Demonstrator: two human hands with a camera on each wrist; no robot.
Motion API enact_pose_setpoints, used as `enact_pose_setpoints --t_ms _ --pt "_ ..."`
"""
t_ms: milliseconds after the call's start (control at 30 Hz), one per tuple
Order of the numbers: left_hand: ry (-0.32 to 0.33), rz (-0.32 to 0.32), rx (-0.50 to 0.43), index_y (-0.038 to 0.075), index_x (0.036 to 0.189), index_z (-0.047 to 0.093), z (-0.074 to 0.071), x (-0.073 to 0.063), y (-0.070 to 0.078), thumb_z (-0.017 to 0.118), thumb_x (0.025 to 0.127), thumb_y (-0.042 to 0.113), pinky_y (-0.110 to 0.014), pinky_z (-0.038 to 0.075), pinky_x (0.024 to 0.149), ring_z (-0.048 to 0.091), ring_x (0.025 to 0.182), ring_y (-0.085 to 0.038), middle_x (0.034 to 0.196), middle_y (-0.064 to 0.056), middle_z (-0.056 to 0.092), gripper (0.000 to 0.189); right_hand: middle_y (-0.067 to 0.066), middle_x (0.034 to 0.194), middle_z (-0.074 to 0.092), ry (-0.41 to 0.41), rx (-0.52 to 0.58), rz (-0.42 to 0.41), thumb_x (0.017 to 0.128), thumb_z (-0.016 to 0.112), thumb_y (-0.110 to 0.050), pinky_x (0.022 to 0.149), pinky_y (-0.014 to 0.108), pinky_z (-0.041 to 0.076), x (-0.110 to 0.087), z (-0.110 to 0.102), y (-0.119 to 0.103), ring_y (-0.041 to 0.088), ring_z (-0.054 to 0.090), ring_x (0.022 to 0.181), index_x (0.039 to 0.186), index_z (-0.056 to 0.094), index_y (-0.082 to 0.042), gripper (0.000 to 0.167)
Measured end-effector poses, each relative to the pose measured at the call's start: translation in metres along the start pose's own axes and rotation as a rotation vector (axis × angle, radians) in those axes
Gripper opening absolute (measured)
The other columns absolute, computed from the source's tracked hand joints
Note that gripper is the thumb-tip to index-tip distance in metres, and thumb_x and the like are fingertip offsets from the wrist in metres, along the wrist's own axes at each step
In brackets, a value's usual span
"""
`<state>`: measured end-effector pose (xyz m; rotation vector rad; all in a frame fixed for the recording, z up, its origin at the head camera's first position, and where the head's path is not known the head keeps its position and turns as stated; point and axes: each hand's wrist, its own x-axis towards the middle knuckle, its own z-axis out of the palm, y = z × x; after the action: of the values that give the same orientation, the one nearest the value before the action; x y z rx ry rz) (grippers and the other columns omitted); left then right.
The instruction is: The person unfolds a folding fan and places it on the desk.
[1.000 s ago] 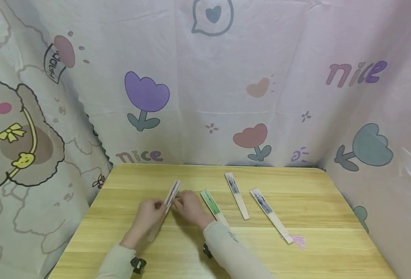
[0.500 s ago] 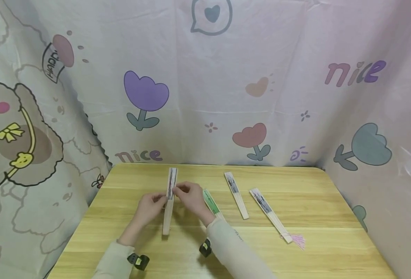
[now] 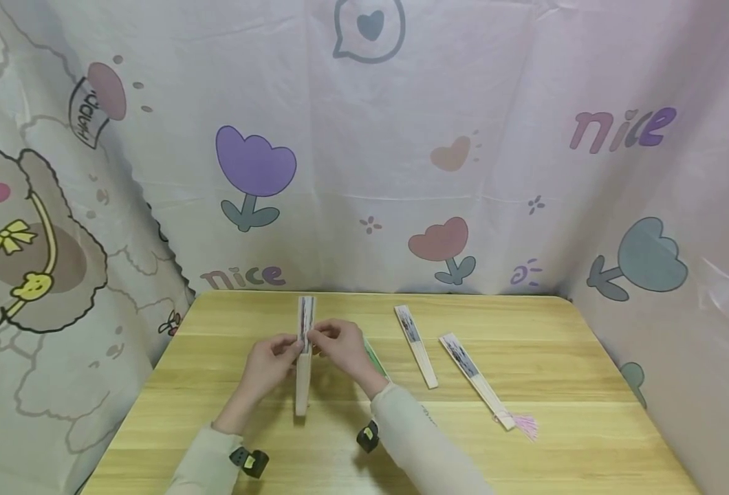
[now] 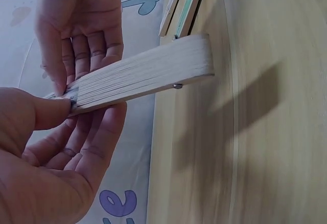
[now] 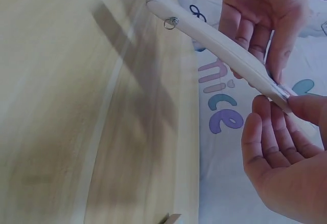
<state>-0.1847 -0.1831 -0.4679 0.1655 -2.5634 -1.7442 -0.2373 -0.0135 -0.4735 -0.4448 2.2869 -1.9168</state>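
A folded hand fan [image 3: 303,381] with pale ribs is held up over the table between both hands, its patterned leaf end pointing away. My left hand [image 3: 270,363] pinches its left side near the middle, thumb on top and fingers beneath. On the other side my right hand [image 3: 342,347] pinches the leaf part with thumb and fingers. In the left wrist view the stacked ribs of the fan [image 4: 148,75] show edge-on, with a metal rivet at the near end. A small metal ring hangs at that end of the fan [image 5: 214,42] in the right wrist view.
A green folded fan [image 3: 376,359] lies partly hidden behind the right forearm. Farther right on the wooden table [image 3: 556,357] lie a grey-patterned folded fan [image 3: 417,346] and another folded fan [image 3: 479,381] with a pink tassel [image 3: 526,426]. A printed curtain [image 3: 352,137] surrounds the table.
The fan has turned from a slant to nearly straight away from me and has been raised. Both hands moved with it, and the right hand now pinches its leaf part.
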Motion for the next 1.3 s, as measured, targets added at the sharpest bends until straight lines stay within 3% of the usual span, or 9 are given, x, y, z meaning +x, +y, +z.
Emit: enact_pose_setpoints --t_ms 167,567,667,767,900,1000,1133,1300 --pt "-0.014 -0.003 -0.033 -0.007 0.128 0.069 0.001 0.002 -0.001 0.065 0.106 0.016 -0.036 0.070 0.075 0.076 0.090 -0.021 0.118 -0.025 0.076 0.032 0.023 0.094 0.079 -0.006 0.032 0.003 0.100 0.073 -0.016 0.078 0.058 0.069 0.000 -0.002 -0.001 0.043 0.077 0.085 0.111 0.076 0.002 0.022" --pt "-0.024 0.001 -0.069 -0.009 0.128 0.068 0.004 0.008 -0.005 0.064 0.106 0.013 -0.038 0.071 0.078 0.076 0.094 -0.020 0.120 -0.027 0.074 0.031 0.027 0.092 0.078 0.008 0.051 0.029 0.097 0.075 -0.014 0.073 0.051 0.071 0.004 -0.006 0.002 0.048 0.076 0.085 0.107 0.076 0.005 0.021" --pt "-0.029 0.002 -0.064 -0.009 0.129 0.068 0.004 0.008 -0.004 0.064 0.106 0.013 -0.038 0.071 0.079 0.076 0.098 -0.024 0.121 -0.027 0.074 0.031 0.025 0.091 0.078 0.015 0.045 0.034 0.098 0.075 -0.015 0.069 0.043 0.071 0.004 -0.007 0.000 0.044 0.077 0.082 0.107 0.076 0.004 0.021" --pt "-0.032 0.009 -0.080 -0.010 0.129 0.067 0.004 0.007 -0.001 0.064 0.106 0.012 -0.037 0.071 0.079 0.076 0.099 -0.025 0.121 -0.028 0.074 0.032 0.022 0.089 0.079 0.020 0.044 0.043 0.098 0.074 -0.015 0.066 0.037 0.070 0.003 -0.008 -0.002 0.032 0.077 0.074 0.107 0.077 0.003 0.020" --pt "-0.031 0.012 -0.104 -0.011 0.129 0.066 0.005 0.005 0.001 0.063 0.106 0.011 -0.034 0.071 0.078 0.076 0.099 -0.025 0.122 -0.029 0.073 0.032 0.018 0.087 0.079 0.037 0.045 0.064 0.098 0.074 -0.016 0.071 0.045 0.071 0.003 -0.010 -0.004 0.019 0.075 0.069 0.105 0.077 0.002 0.020" --pt "-0.032 0.008 -0.102 -0.010 0.131 0.066 0.006 0.007 0.001 0.062 0.107 0.012 -0.033 0.071 0.079 0.076 0.101 -0.025 0.125 -0.029 0.072 0.033 0.017 0.087 0.079 0.050 0.048 0.087 0.098 0.075 -0.017 0.075 0.052 0.071 0.004 -0.011 -0.006 0.025 0.076 0.071 0.105 0.077 0.002 0.020" --pt "-0.033 0.009 -0.110 -0.009 0.133 0.065 0.006 0.007 0.003 0.062 0.107 0.014 -0.035 0.071 0.081 0.076 0.103 -0.027 0.128 -0.030 0.070 0.035 0.017 0.087 0.079 0.066 0.046 0.103 0.097 0.076 -0.018 0.076 0.051 0.071 0.004 -0.014 -0.008 0.033 0.078 0.076 0.105 0.077 0.002 0.021" --pt "-0.028 0.020 -0.151 -0.011 0.135 0.062 0.005 0.007 0.004 0.062 0.107 0.013 -0.039 0.071 0.082 0.077 0.101 -0.028 0.128 -0.032 0.069 0.037 0.015 0.085 0.079 0.107 0.035 0.127 0.096 0.076 -0.018 0.076 0.049 0.071 0.005 -0.019 -0.009 0.024 0.076 0.070 0.105 0.076 0.003 0.022"
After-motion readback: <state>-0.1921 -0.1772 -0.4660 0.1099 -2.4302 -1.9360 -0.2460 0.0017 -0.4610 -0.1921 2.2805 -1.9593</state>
